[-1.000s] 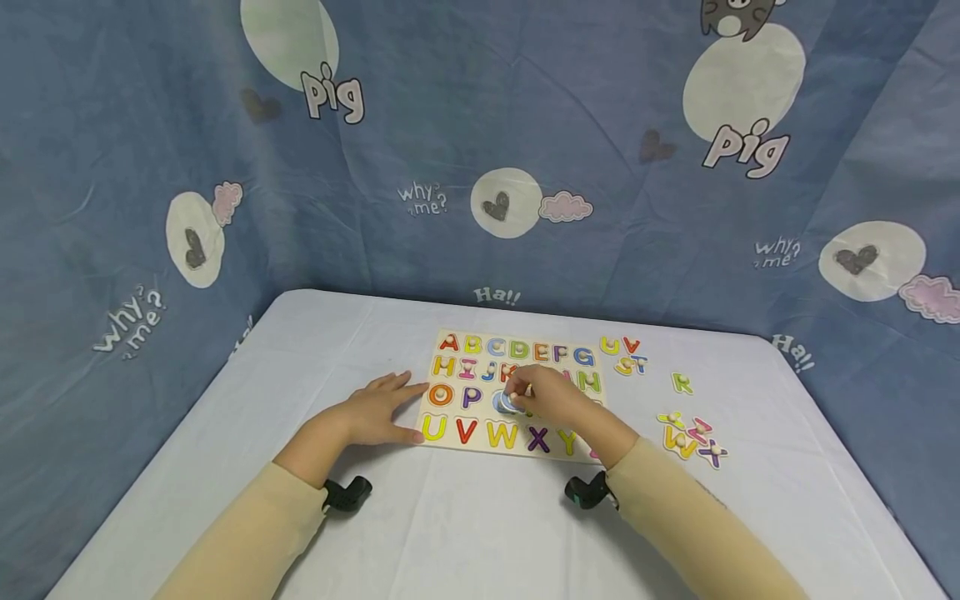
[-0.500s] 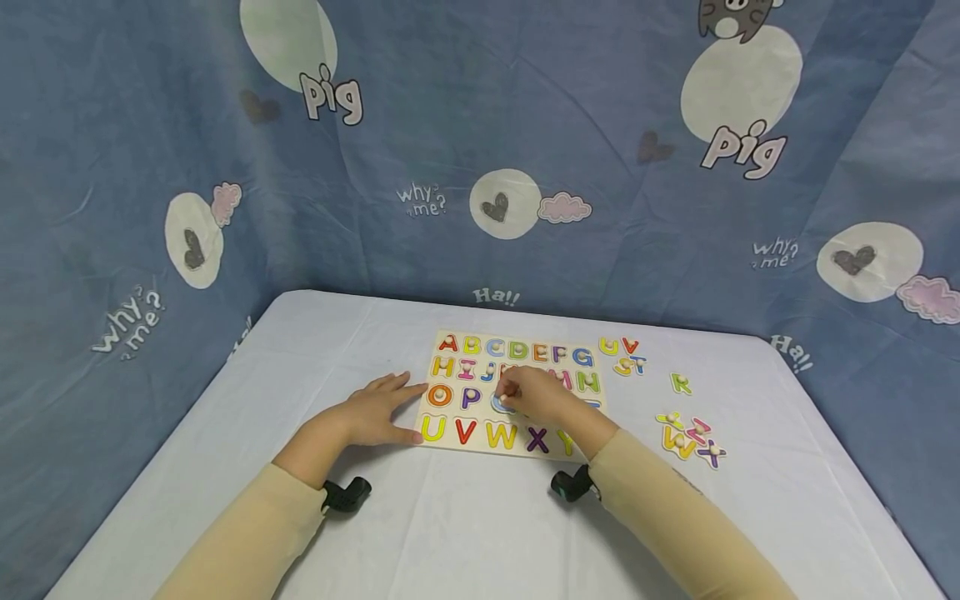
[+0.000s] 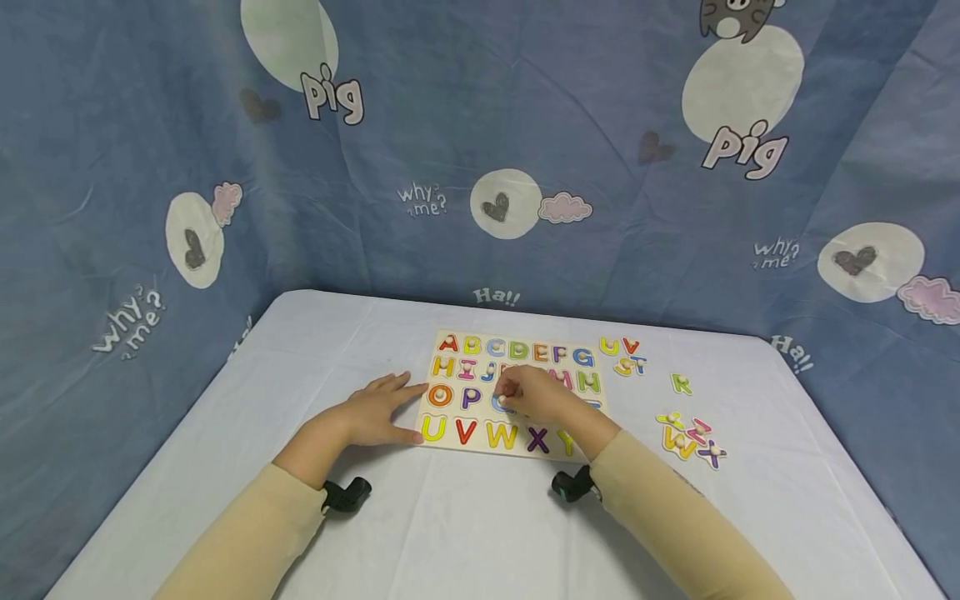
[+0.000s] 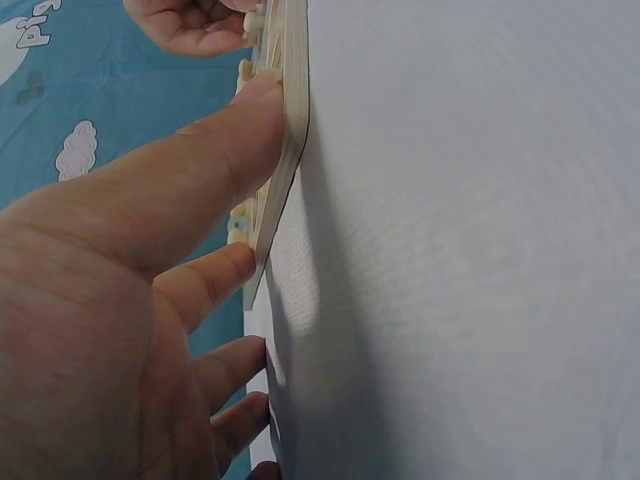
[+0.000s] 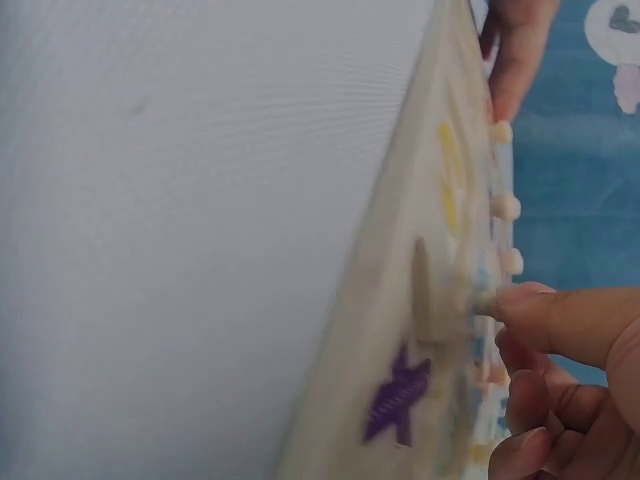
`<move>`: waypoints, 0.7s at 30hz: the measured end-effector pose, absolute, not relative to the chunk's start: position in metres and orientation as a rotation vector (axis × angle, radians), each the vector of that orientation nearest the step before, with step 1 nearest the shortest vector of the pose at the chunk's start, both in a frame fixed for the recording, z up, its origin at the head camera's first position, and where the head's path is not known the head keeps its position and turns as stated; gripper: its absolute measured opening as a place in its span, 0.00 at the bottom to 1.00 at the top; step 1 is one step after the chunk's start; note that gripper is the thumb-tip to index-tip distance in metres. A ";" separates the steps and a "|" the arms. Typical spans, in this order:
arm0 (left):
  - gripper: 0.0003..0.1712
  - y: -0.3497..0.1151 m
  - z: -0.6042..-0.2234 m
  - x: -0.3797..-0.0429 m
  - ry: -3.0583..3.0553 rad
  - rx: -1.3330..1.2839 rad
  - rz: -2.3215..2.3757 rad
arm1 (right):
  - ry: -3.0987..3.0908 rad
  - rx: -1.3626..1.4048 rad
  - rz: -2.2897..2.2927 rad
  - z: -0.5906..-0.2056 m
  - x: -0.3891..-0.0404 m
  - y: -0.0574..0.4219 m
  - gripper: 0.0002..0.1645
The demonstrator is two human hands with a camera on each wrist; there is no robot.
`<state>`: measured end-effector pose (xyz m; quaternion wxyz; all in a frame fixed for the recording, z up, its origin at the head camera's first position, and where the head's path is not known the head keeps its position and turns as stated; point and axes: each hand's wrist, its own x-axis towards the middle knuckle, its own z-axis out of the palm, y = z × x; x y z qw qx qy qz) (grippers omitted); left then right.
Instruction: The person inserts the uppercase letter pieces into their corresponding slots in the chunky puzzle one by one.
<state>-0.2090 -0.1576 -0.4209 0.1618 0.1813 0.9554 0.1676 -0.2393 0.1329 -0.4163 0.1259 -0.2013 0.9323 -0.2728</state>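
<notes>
A wooden alphabet puzzle board (image 3: 457,450) lies on the table, its upper rows holding knobbed letters such as the orange O (image 3: 440,396) and purple P (image 3: 470,398). My right hand (image 3: 534,393) pinches the pale knob (image 5: 487,303) of a blue letter Q (image 3: 498,406) between thumb and fingertips, right at the spot beside the P. The hand covers part of the letter and the board's middle. My left hand (image 3: 375,412) is spread at the board's left edge, with thumb (image 4: 262,105) and index finger touching it.
Right of the board lie loose letters: a green R (image 3: 681,383), a yellow U (image 3: 609,346), a red V (image 3: 631,344), an S and T touching (image 3: 630,366). Nearer sits a cluster with a yellow W (image 3: 678,442) and purple X (image 3: 712,453). Patterned blue cloth (image 3: 420,250) hangs behind.
My right hand has shifted slightly left with the blue letter Q, which now lies closer over its spot beside the P. The left hand has stayed still.
</notes>
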 end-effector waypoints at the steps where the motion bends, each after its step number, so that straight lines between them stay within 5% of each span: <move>1: 0.52 -0.158 -0.421 -0.209 2.726 0.517 0.479 | 2.716 -0.584 -0.803 -0.415 -0.239 0.134 0.04; 21: 0.52 -0.160 -0.425 -0.211 2.724 0.503 0.476 | 2.844 -0.566 -0.871 -0.358 -0.220 0.221 0.10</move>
